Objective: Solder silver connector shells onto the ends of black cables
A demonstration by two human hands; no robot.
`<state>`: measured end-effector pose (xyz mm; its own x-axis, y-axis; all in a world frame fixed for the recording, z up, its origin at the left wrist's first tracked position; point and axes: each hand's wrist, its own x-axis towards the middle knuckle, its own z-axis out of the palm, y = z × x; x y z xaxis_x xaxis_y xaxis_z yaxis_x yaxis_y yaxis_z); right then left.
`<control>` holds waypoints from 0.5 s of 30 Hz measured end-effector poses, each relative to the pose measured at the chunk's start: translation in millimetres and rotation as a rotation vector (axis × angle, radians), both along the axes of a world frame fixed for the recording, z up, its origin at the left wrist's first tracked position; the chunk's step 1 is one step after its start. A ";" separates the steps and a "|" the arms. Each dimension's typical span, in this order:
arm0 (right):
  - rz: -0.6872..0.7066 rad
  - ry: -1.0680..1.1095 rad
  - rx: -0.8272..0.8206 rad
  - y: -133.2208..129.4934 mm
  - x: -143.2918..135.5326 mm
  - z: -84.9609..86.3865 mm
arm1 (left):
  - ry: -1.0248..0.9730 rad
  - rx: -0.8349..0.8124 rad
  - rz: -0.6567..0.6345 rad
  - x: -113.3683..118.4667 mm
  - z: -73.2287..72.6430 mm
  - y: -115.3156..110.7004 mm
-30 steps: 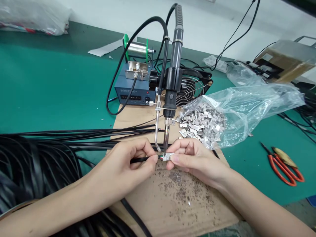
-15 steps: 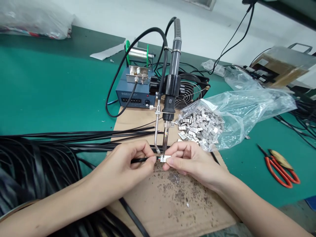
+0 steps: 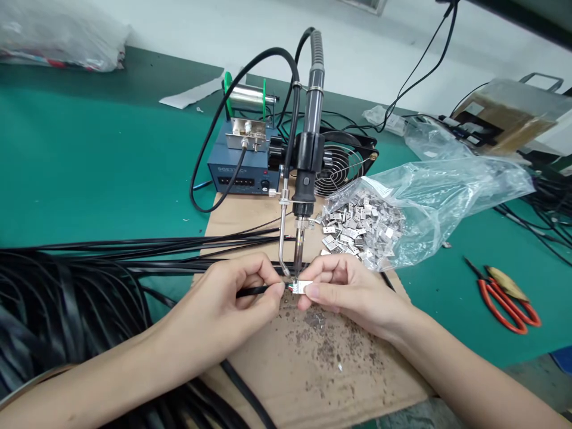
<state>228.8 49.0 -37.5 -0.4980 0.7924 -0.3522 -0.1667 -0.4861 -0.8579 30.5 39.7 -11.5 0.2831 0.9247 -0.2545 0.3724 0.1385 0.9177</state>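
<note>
My left hand (image 3: 243,298) pinches a black cable (image 3: 252,291) close to its stripped end, where thin coloured wires show. Between the thumb and fingers of my right hand (image 3: 344,292) is a silver USB connector (image 3: 304,287), its back end against those wires. Right above this joint stands the mounted soldering iron (image 3: 306,185), its tip pointing down at the connector. A thin metal solder feed tube (image 3: 283,238) bends in from the left to the same spot. Whether the tip touches the wires is too small to tell.
Behind are a blue soldering unit (image 3: 239,170) with a solder spool (image 3: 245,98) and a fan (image 3: 339,164). Many loose connectors spill from a clear bag (image 3: 447,202). Red-handled cutters (image 3: 504,304) lie right; black cables (image 3: 58,316) heap left. Flecked cardboard (image 3: 339,381) covers the work spot.
The connector has shifted very slightly right, and the coloured wires at its back end show more clearly. Both hands keep their holds. The whole view has moved slightly.
</note>
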 end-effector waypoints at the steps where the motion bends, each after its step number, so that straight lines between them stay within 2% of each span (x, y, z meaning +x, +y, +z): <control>1: 0.001 0.001 -0.003 0.1 -0.1 0.3 | 0.005 0.001 -0.002 -0.1 -0.2 0.1; 9: -0.036 -0.095 -0.009 -0.2 -1.3 1.9 | 0.053 0.008 -0.076 -3.2 -5.7 4.7; 15: -0.007 -0.016 0.000 -0.5 -2.0 0.8 | 0.001 0.014 -0.077 -4.1 -7.2 5.9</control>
